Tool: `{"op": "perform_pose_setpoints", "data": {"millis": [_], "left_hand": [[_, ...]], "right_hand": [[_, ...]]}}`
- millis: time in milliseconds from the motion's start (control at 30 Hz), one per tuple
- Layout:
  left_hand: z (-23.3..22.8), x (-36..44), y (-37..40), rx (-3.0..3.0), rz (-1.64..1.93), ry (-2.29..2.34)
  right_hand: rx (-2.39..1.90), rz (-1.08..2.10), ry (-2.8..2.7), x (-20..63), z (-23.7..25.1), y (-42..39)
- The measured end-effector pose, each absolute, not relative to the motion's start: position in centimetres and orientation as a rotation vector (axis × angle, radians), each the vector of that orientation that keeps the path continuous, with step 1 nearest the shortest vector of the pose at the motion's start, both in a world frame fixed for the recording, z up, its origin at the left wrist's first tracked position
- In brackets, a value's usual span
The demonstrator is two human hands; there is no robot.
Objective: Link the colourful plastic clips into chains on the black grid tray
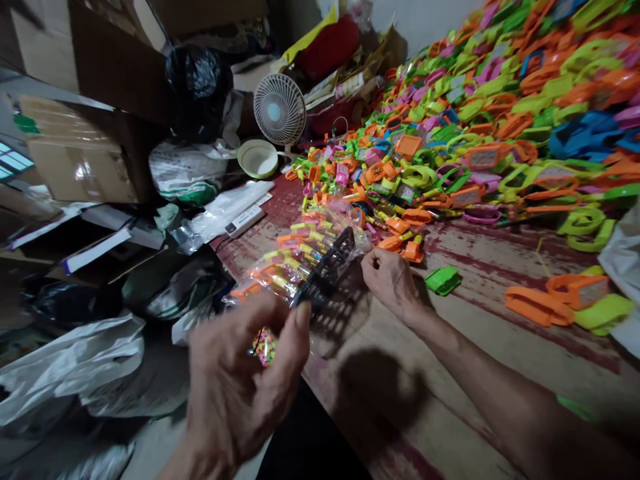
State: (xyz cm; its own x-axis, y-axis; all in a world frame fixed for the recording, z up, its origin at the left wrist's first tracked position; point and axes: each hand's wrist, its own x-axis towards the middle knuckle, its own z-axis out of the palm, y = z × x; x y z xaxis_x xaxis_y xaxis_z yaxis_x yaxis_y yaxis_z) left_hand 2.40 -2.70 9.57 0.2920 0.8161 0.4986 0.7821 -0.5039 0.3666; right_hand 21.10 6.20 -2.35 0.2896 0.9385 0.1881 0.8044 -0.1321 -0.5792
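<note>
At mid-frame, the basket [324, 270] stands tilted against the clear bag [287, 260], seemingly propped by its bulk; my left hand [240, 370], half-curled, and right hand [393, 277], fingers drawn together, flank it, probably for steadiness, though I cannot tell their grip.

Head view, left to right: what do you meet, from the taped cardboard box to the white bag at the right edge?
Taped cardboard box → left hand → black perforated rack → right hand → loose green piece → loose orange piece → white bag.
</note>
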Motion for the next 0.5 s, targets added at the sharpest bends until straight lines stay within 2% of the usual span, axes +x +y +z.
{"op": "perform_pose_setpoints", "data": {"millis": [67,133,233,367,500], "left_hand": [[6.4,0.2,-4.7,2.227,0.599,1.72],[3.2,-1.3,-5.2,2.004,0.48,1.785],[0.5,-1.7,-4.6,1.891,0.722,1.75],[0.0,-0.8,-4.7,1.845,1.013,1.544],[-0.9,-0.8,-5.7,1.421,1.053,1.415]], "right_hand": [[-1.989,0.301,-1.559,21.2,-2.3,5.3],[-1.965,0.225,-1.593,20.9,-2.1,3.3],[-1.713,0.092,-1.735,18.9,-1.5,-0.7],[-1.284,0.095,-1.778,15.7,-0.2,-3.5],[-1.302,0.078,-1.601,17.2,1.2,-0.5]]}}
